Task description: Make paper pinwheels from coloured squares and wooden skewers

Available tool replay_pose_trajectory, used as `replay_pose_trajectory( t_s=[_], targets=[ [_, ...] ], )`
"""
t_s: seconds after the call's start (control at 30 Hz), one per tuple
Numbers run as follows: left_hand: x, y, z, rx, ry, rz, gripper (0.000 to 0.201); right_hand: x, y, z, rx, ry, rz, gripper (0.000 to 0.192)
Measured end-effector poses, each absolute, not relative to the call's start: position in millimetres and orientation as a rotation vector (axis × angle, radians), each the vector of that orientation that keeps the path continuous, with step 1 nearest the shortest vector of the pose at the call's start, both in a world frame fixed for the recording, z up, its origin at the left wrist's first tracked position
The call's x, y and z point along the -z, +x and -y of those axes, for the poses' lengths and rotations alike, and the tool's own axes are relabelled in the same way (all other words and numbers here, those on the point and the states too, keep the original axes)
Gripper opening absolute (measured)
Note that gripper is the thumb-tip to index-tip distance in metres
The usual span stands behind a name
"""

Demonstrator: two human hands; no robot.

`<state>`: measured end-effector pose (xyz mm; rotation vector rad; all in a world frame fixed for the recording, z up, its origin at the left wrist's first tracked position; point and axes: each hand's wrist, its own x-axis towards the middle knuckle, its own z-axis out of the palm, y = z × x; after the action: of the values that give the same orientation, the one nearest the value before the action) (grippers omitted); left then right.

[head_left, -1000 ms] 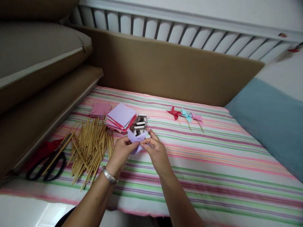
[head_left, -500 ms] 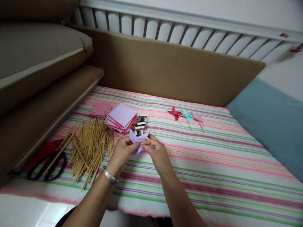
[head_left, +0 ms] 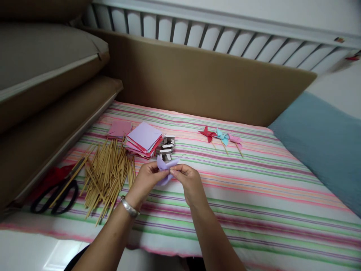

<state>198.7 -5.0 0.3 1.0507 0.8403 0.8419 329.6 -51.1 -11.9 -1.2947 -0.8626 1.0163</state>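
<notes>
Both hands pinch a small folded lilac paper piece (head_left: 165, 166) above a striped cloth (head_left: 254, 195). My left hand (head_left: 146, 177), with a silver bracelet on its wrist, grips the paper's left side. My right hand (head_left: 188, 180) grips its right side with thumb and forefinger. Just beyond the hands lie a stack of coloured paper squares (head_left: 143, 138), lilac on top, and a small heap of white and dark strips (head_left: 166, 146). A loose pile of wooden sticks (head_left: 108, 173) lies to the left of my left hand.
Black scissors (head_left: 56, 195) lie on red paper at the far left. Three finished pinwheels, red (head_left: 207, 133), blue (head_left: 222, 137) and pink (head_left: 236, 141), rest farther back. A single pink square (head_left: 120, 128) lies behind the stack. Brown padded boards stand behind and left; a blue cushion (head_left: 324, 143) lies right.
Both hands stay closed on the lilac paper and have shifted slightly right. My right hand's fingers have curled more tightly over the paper.
</notes>
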Motion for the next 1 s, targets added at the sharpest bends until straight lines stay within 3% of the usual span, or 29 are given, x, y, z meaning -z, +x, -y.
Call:
replay_pose_trajectory(
  t_s=[0.5, 1.0],
  targets=[
    [4.6, 202.4, 7.1, -0.903, 0.978, -0.789, 0.022, 6.1, 330.9, 53.2, -1.054, -1.278, 0.813, 0.013],
    [-4.7, 205.2, 13.0, -0.926, 0.939, -0.772, 0.024, 8.7, 327.1, 52.5, -0.875, -1.34, 0.973, 0.013]
  ],
)
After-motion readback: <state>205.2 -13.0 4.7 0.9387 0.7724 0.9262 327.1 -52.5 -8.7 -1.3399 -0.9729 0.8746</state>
